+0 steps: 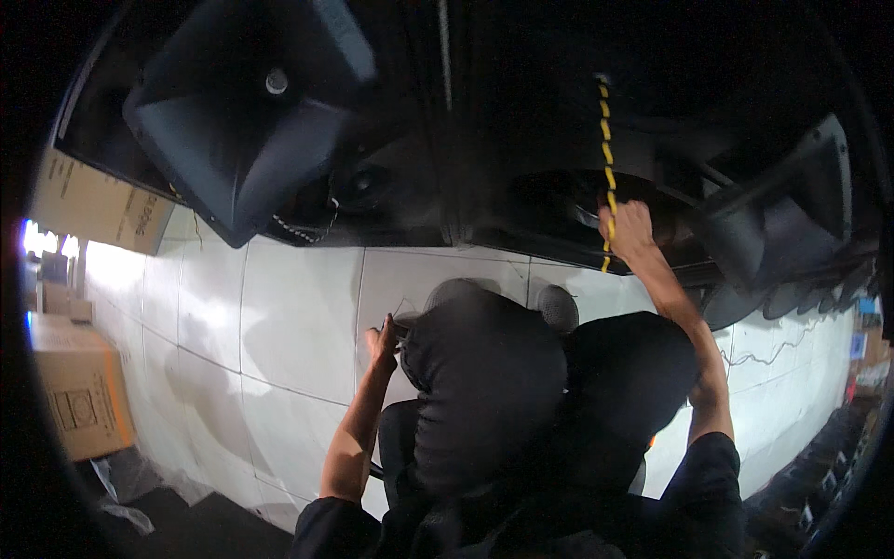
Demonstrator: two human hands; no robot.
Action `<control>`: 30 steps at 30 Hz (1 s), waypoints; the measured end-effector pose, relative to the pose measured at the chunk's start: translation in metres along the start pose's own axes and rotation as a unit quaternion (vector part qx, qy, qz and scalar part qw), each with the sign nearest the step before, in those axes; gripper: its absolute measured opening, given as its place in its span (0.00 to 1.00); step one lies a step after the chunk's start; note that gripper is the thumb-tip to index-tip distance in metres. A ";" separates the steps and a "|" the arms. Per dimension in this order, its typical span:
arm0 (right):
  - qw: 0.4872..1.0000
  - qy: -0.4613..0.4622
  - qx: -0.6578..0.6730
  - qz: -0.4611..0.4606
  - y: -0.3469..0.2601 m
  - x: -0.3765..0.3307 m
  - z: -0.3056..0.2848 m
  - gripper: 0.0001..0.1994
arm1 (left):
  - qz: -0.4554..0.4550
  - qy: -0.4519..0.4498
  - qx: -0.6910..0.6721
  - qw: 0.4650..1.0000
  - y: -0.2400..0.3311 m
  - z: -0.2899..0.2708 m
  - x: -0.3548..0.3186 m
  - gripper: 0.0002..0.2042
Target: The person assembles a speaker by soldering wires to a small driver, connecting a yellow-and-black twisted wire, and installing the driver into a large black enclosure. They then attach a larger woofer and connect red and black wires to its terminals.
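Observation:
Two large black speaker cabinets stand in front of me, with a dark horn (pixel 223 121) at the left and another flared horn (pixel 782 210) at the right. A yellow-and-black twisted cable (pixel 607 140) hangs down the right cabinet. My right hand (pixel 631 231) is closed at a round dark opening there, right beside the cable. Its fingertips are hidden, and I cannot make out what they grip. Beside my left knee, my left hand (pixel 380 343) is closed with the thumb up, around something dark and mostly hidden by the knee.
A cardboard box (pixel 79 387) stands on the white tiled floor (pixel 289 326) at the left, with another carton (pixel 102 200) behind it. More round dark speaker parts (pixel 782 298) line the right. A thin wire (pixel 768 354) trails across the floor there.

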State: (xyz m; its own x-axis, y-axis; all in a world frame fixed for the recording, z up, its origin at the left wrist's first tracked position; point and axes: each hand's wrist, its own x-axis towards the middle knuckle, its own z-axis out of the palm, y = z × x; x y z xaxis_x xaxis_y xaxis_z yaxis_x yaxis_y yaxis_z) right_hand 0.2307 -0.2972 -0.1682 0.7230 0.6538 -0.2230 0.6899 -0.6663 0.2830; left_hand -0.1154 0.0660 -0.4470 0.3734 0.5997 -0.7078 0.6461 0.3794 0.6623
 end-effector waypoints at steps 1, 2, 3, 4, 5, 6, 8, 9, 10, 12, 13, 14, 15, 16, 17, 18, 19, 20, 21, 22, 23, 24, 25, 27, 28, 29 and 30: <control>0.998 0.048 -0.027 0.007 0.004 -0.014 0.007 0.09 | 0.016 0.040 0.002 0.999 -0.019 0.003 0.017 0.34; 0.991 0.131 -0.008 0.018 0.001 -0.026 0.003 0.10 | 0.031 0.086 0.002 0.996 -0.034 0.001 0.031 0.34; 0.976 0.213 0.010 0.031 -0.001 -0.041 -0.001 0.11 | -0.003 0.032 -0.111 0.993 -0.042 -0.006 0.047 0.28; 0.955 0.291 0.027 0.048 -0.003 -0.060 -0.005 0.12 | 0.008 0.023 -0.150 0.988 -0.041 -0.018 0.059 0.27; 0.966 0.244 0.043 0.069 -0.007 -0.080 -0.018 0.16 | 0.018 0.013 -0.189 0.982 -0.036 -0.036 0.071 0.26; 0.962 0.265 0.035 0.052 -0.007 -0.095 -0.023 0.17 | 0.027 0.004 -0.227 0.973 -0.030 -0.053 0.085 0.26; 0.955 0.297 0.017 0.011 -0.012 -0.129 -0.033 0.18 | 0.030 -0.013 -0.305 0.952 -0.030 -0.078 0.094 0.25; 0.955 0.296 0.006 0.008 -0.017 -0.144 -0.035 0.18 | 0.033 -0.017 -0.346 0.937 -0.030 -0.089 0.094 0.24; 0.962 0.273 0.016 0.028 -0.021 -0.169 -0.045 0.16 | 0.052 -0.009 -0.319 0.946 0.000 -0.080 0.070 0.25; 0.953 0.297 -0.009 0.058 -0.026 -0.222 -0.048 0.14 | 0.122 0.020 -0.230 0.965 0.109 -0.052 -0.045 0.27; 0.947 0.313 -0.012 0.067 -0.031 -0.239 -0.062 0.14 | 0.185 0.040 -0.204 0.961 0.148 -0.052 -0.097 0.30; 0.942 0.327 -0.018 0.078 -0.036 -0.258 -0.082 0.13 | 0.255 0.056 -0.174 0.950 0.185 -0.049 -0.150 0.33; 0.936 0.344 -0.017 0.078 -0.038 -0.275 -0.101 0.13 | 0.348 0.088 -0.141 0.922 0.206 -0.044 -0.193 0.22; 0.930 0.358 -0.015 0.081 -0.041 -0.288 -0.120 0.13 | 0.411 0.125 -0.070 0.900 0.233 -0.037 -0.246 0.21; 0.922 0.378 -0.014 0.079 -0.044 -0.296 -0.140 0.13 | 0.498 0.139 -0.103 0.850 0.242 -0.032 -0.277 0.20; 0.915 0.394 -0.014 0.083 -0.045 -0.306 -0.157 0.13 | 0.563 0.159 -0.069 0.808 0.253 -0.023 -0.311 0.18; 0.910 0.404 -0.004 0.095 -0.046 -0.316 -0.171 0.14 | 0.624 0.178 -0.035 0.760 0.256 -0.012 -0.338 0.17; 0.901 0.422 0.005 0.101 -0.047 -0.323 -0.187 0.14 | 0.671 0.144 -0.062 0.725 0.251 -0.006 -0.354 0.16; 0.886 0.447 0.009 0.121 -0.049 -0.330 -0.204 0.11 | 0.714 0.103 -0.089 0.687 0.246 0.003 -0.368 0.16; 0.874 0.462 0.022 0.147 -0.052 -0.335 -0.220 0.10 | 0.751 -0.019 -0.074 0.656 0.244 0.013 -0.387 0.16; 0.862 0.475 0.030 0.175 -0.056 -0.341 -0.238 0.09 | 0.707 -0.180 -0.082 0.679 0.239 0.027 -0.406 0.17; 0.848 0.489 0.042 0.201 -0.057 -0.348 -0.249 0.08 | 0.627 -0.331 -0.090 0.699 0.234 0.042 -0.425 0.19; 0.818 0.537 0.001 0.205 -0.055 -0.350 -0.251 0.07 | 0.531 -0.441 -0.085 0.719 0.227 0.056 -0.444 0.21; 0.746 0.606 0.114 0.251 -0.060 -0.349 -0.253 0.07 | 0.259 -0.620 -0.110 0.732 0.229 0.080 -0.471 0.34; 0.705 0.631 0.177 0.272 -0.061 -0.346 -0.250 0.07 | 0.158 -0.695 -0.117 0.691 0.233 0.088 -0.475 0.41; 0.665 0.657 0.231 0.272 -0.058 -0.338 -0.240 0.09 | 0.101 -0.730 -0.176 0.653 0.235 0.088 -0.486 0.43; 0.652 0.660 0.275 0.252 -0.060 -0.327 -0.236 0.10 | 0.040 -0.757 -0.230 0.610 0.237 0.088 -0.493 0.44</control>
State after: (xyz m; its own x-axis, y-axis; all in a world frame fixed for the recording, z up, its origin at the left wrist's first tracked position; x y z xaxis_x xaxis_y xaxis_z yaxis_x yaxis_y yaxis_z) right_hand -0.0558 -0.3868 0.1078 0.4513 -0.2015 0.8693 0.5484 -0.7059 -0.4483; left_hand -0.0881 -0.2020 0.0371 0.8039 -0.5764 0.1463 0.4599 0.7586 0.4615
